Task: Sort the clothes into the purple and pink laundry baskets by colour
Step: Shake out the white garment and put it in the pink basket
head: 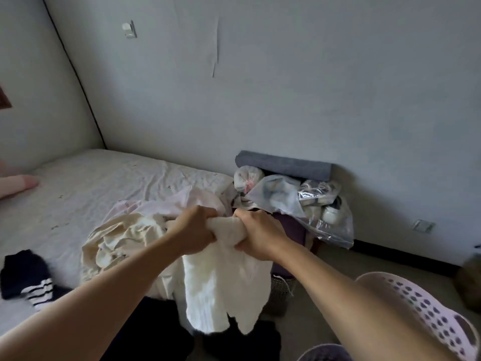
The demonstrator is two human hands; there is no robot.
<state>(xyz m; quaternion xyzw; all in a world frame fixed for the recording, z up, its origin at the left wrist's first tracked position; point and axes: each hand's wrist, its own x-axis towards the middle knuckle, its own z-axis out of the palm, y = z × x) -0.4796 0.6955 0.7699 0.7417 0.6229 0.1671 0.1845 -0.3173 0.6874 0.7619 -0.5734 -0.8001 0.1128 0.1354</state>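
Observation:
I hold a white garment (223, 282) up in front of me; it hangs down over the edge of the bed. My left hand (194, 230) and my right hand (256, 234) both grip its bunched top edge, close together. Behind it on the bed lies a heap of cream clothes (122, 238) and a pale pink piece (166, 204). A black garment with white stripes (28, 280) lies at the bed's left. Dark clothes (156, 332) lie below the hanging garment. The pink basket (416, 303) stands at lower right, and a purple rim (325, 354) shows at the bottom edge.
The bed (78, 188) with a wrinkled pale sheet fills the left. Against the wall stands a pile of plastic bags (299, 201) with a grey roll (283, 164) behind. A small woven bin (282, 287) sits on the floor by the bed.

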